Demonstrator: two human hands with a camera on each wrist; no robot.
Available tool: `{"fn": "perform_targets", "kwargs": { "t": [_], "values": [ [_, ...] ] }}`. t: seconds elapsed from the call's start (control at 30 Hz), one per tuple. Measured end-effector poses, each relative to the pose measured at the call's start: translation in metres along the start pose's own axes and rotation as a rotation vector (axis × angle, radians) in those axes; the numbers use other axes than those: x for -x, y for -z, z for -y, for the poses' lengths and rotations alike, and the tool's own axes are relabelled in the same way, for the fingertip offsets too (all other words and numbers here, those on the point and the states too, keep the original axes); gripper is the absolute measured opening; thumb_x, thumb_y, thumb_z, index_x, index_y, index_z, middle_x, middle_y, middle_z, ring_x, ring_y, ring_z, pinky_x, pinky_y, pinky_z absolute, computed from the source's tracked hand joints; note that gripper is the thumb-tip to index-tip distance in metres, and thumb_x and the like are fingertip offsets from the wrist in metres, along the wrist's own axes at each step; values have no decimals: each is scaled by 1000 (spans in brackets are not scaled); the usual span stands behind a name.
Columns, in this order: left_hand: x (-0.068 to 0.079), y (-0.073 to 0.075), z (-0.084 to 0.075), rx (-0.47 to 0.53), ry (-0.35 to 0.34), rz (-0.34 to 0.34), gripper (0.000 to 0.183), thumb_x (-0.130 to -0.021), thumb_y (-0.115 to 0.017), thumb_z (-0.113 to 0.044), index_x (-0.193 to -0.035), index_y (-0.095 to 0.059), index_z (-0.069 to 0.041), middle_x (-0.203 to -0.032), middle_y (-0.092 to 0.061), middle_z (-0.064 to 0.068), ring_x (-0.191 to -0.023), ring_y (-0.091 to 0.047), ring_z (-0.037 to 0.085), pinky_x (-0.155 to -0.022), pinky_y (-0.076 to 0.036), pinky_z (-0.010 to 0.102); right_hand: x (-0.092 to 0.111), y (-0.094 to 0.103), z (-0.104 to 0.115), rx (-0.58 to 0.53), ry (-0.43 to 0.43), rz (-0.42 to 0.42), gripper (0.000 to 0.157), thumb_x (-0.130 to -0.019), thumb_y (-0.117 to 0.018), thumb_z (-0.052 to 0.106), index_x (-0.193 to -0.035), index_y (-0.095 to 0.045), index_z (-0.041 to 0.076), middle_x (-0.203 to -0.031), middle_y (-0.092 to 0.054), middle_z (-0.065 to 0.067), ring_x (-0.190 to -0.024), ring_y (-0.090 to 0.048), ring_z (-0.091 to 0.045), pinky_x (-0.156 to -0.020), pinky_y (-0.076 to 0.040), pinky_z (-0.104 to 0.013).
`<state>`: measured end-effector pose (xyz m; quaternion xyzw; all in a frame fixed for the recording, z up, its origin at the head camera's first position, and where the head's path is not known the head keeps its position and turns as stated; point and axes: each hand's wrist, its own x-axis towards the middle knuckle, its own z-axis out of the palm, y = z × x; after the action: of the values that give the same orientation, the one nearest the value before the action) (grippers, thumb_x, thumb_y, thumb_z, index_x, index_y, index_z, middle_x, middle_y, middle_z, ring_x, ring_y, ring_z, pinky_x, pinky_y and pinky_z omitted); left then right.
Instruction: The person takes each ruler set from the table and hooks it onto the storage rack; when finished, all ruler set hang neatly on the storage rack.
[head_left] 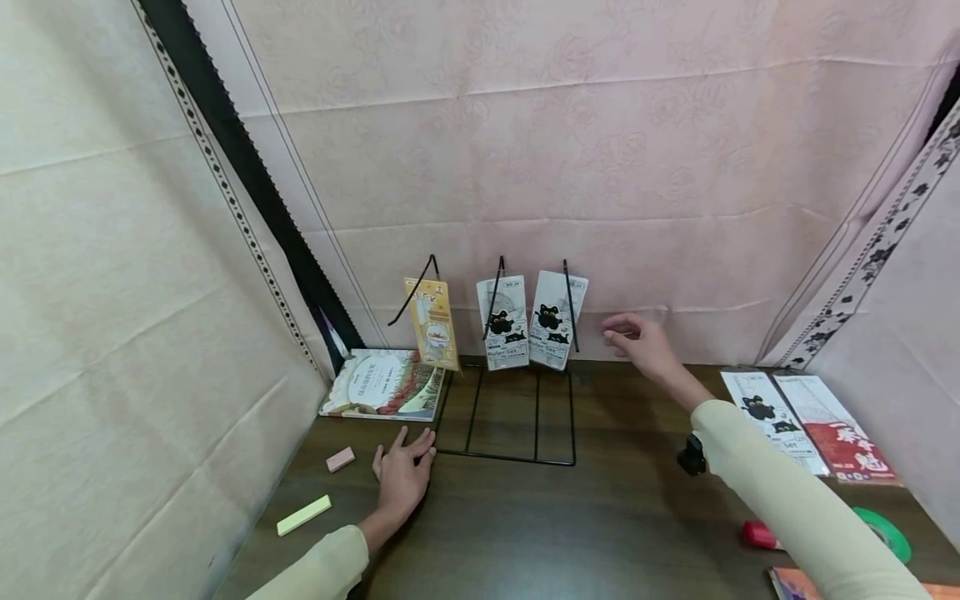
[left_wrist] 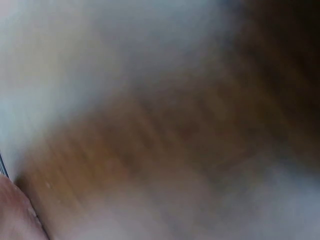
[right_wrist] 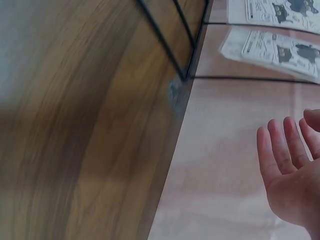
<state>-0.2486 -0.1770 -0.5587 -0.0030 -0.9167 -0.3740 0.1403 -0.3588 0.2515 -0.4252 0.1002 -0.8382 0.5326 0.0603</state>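
Sleeve (head_left: 802, 504) below the loose, empty right grip (head_left: 637, 342); "Ruler Set" packets (head_left: 549, 340) left of it; rack (head_left: 506, 458) just beside relaxed left grip (head_left: 405, 475).

Both long sleeves (head_left: 795, 492) are plain pale cream; a small, blocky black device (head_left: 692, 456) sits against the right cuff (head_left: 707, 414).
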Motion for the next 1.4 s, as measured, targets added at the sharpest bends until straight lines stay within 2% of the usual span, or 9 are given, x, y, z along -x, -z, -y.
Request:
{"fn": "perform_targets", "kwargs": {
  "t": [0.17, 0.37, 0.47, 0.63, 0.73, 0.9, 1.1, 1.27, 1.4],
  "values": [
    [-1, 1, -1, 2, -4, 2, 35, -91, -67, -20, -126, -65, -17, -130, -63, -3, -143, -36, 29, -113, -3, 65, 13, 24, -6, 60, -9, -39, 38, -96, -60, 27, -123, -59, 1, -118, -63, -23, -102, -66, -29, -70, -57, -22],
    [0, 2, 0, 15, -7, 17, 35, -91, -66, -20, -126, -65, -17, -131, -63, -3, -144, -35, 28, -113, -2, 65, 30, 60, -10, 231, 13, -68, 34, -96, -58, 31, -116, -63, 4, -111, -66, -23, -86, -67, -8, -66, -56, -23],
    [-1, 3, 1, 9, 0, 13, 35, -91, -66, -20, -126, -65, -18, -131, -63, -3, -144, -35, 28, -113, -2, 65, 38, 79, -10, 319, -18, -62, 41, -97, -55, 38, -120, -62, 5, -113, -65, -24, -92, -67, -16, -69, -55, -26],
    [-5, 4, 0, 0, -1, 8, 34, -91, -66, -19, -125, -66, -18, -131, -63, -2, -144, -35, 29, -113, -3, 66, 51, 118, -21, 459, -143, 8, 68, -94, -46, 59, -134, -52, 4, -129, -57, -27, -112, -59, -40, -80, -53, -43],
    [-5, 3, -1, 0, -8, 5, 34, -91, -66, -19, -126, -65, -18, -131, -63, -2, -144, -35, 29, -113, -3, 65, 64, 142, -32, 468, -216, 63, 76, -94, -44, 62, -140, -45, 1, -134, -52, -30, -115, -56, -44, -81, -54, -47],
    [-1, 3, -1, 2, 3, 7, 34, -90, -67, -18, -125, -66, -17, -130, -63, -2, -143, -37, 30, -112, -4, 66, 88, 172, -56, 467, -284, 128, 80, -96, -44, 56, -144, -32, -7, -135, -45, -39, -109, -58, -45, -75, -57, -42],
    [2, 2, 4, -1, 14, 14, 35, -91, -66, -19, -126, -65, -18, -131, -62, -3, -144, -35, 29, -112, -3, 66, 106, 193, -88, 456, -362, 124, 91, -94, -46, 59, -147, -20, -11, -139, -34, -44, -119, -46, -57, -80, -56, -50],
    [-1, 2, 4, 4, 10, 25, 36, -91, -66, -19, -127, -64, -17, -131, -62, -3, -144, -35, 29, -112, -3, 66, 117, 203, -117, 464, -340, 65, 93, -90, -56, 58, -146, -25, -10, -135, -40, -42, -111, -54, -52, -77, -57, -45],
    [-2, 1, 4, 5, 7, 30, 36, -91, -66, -19, -127, -64, -18, -132, -62, -3, -144, -34, 29, -112, -2, 66, 123, 206, -133, 517, -351, 42, 95, -86, -62, 58, -144, -29, -10, -134, -41, -41, -109, -52, -54, -75, -56, -45]
  ]
}}
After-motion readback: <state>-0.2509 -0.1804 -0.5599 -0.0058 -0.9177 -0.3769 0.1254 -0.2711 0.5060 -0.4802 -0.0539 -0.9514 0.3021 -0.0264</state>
